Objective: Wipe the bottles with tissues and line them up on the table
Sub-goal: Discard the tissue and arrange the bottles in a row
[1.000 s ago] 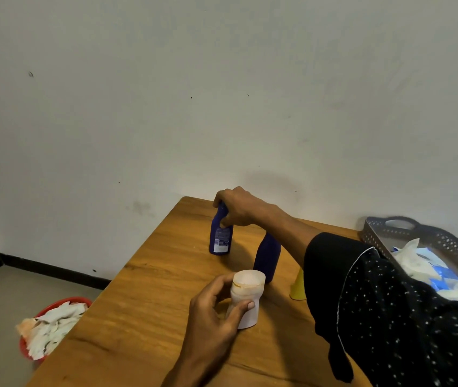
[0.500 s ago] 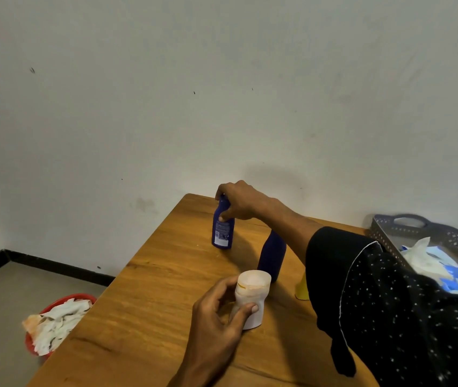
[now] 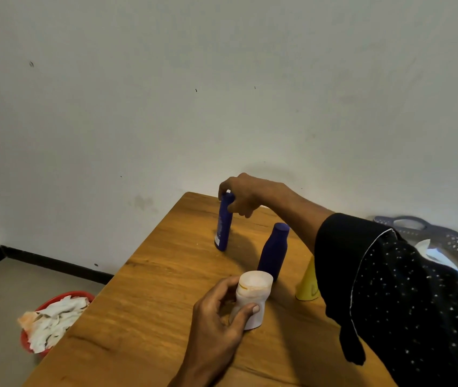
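right hand (image 3: 246, 195) pinches top of far blue bottle (image 3: 223, 223) upright on table (image 3: 166, 277), left hand (image 3: 216, 319) grips white bottle (image 3: 253, 298)

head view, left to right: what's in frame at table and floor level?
Red basket of used tissues on the floor → tall blue bottle, gripped at the cap by the right hand → white bottle, held by the left hand → yellow bottle → grey tray.
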